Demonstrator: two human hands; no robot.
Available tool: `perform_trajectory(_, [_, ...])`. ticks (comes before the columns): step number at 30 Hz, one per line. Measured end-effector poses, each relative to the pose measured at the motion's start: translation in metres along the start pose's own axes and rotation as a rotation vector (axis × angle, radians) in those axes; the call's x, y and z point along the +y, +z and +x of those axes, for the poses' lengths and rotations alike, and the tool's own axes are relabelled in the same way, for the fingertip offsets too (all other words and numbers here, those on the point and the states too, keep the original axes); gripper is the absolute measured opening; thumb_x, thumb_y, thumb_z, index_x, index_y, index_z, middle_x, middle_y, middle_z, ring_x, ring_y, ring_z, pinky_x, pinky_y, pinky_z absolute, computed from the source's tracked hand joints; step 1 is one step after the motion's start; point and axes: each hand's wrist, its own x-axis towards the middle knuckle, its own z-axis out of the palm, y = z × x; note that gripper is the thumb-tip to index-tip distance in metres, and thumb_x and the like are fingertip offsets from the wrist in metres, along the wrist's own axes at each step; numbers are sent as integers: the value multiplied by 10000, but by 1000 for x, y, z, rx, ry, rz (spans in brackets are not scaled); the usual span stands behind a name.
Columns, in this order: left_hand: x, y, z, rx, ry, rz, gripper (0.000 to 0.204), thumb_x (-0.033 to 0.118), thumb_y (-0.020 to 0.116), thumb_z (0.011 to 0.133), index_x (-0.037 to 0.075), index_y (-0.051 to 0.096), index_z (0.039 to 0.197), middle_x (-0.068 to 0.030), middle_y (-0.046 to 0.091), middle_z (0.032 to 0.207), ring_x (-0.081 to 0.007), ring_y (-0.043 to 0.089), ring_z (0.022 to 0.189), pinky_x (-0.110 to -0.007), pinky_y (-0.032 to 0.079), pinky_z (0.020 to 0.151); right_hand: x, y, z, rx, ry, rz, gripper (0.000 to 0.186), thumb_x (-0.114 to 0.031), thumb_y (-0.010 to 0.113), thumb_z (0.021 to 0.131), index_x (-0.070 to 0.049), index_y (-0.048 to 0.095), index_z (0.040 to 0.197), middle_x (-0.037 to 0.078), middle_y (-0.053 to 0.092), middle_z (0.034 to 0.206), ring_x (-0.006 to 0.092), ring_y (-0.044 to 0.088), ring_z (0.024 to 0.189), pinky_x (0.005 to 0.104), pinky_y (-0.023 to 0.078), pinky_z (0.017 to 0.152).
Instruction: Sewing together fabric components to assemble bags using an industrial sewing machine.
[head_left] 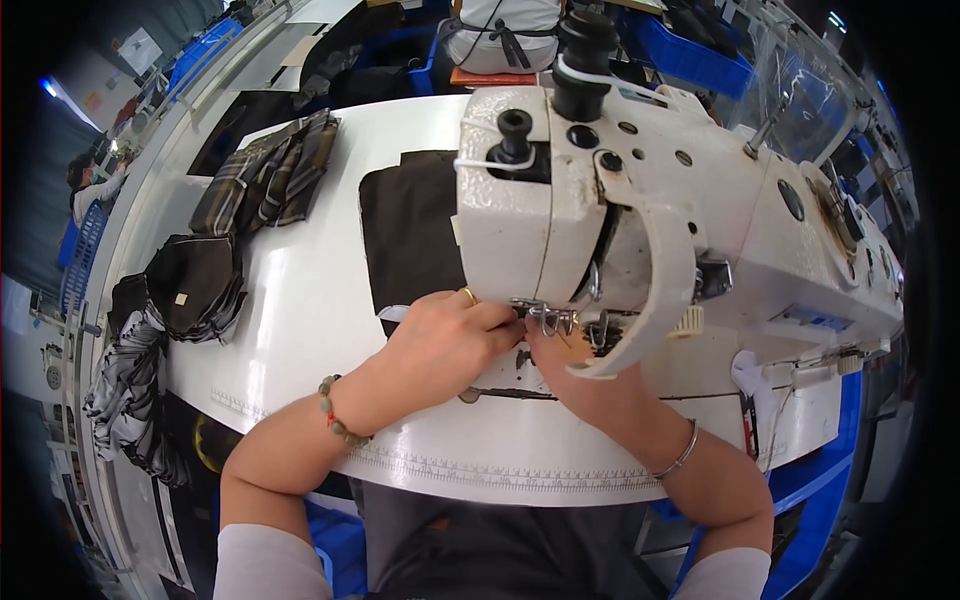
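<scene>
The left hand (445,335) and right hand (562,358) meet under the head of the white sewing machine (500,240), the left with its fingers bent inward, the right partly covered by a curved white guard (672,270). Their fingertips are too hidden to tell what, if anything, the 2 hands grip. From there, the dark brown panel (410,235) lies at 10 o'clock, its left edge exposed, its right side passing behind the machine head. Farther along that line sits a folded plaid bundle (265,175). A broad strip of white tabletop (300,320) separates the panel from the dark stack (195,285) at 9 o'clock. White surface reaches the ruler-marked edge (500,478) at 6 o'clock; the machine's body crowds 2 o'clock.
</scene>
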Motion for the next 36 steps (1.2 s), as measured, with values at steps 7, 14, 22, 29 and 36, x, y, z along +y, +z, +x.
perform_trajectory(7, [-4,7,-2,70,-24,10,289,108,657,753,73,766,1019,-5,675,952,-188,655,905,-288,551,731,2,-33,3,-118,22,-247,105,-200,761,758,-97,739,756,80,630,612,318,617,532,434,459,489])
perform_trajectory(14, [-1,2,1,63,-42,-5,287,97,658,751,69,769,1014,-4,683,940,-195,668,935,-300,563,719,-10,-62,6,-263,100,-407,182,-150,809,699,-76,659,770,43,595,709,282,618,637,419,482,604])
perform_trajectory(22, [-11,3,4,64,-195,-164,350,20,708,670,131,789,992,-8,721,988,-241,685,936,-333,575,693,-23,-24,-6,-272,-156,-247,432,-53,687,779,-121,718,1205,37,625,739,208,625,556,346,488,450])
perform_trajectory(29, [-9,-1,5,56,-154,-193,297,69,691,712,139,787,985,1,722,949,-229,683,905,-334,569,689,-25,-25,-2,-322,-117,-211,402,-40,680,814,-121,722,1206,-2,630,766,218,652,618,356,523,511])
perform_trajectory(36, [-4,-3,5,42,-18,-27,273,131,671,741,101,775,992,13,699,943,-211,674,876,-317,559,727,-28,-25,3,-320,28,-75,174,-95,684,902,-88,745,1066,32,652,727,264,658,624,373,508,526])
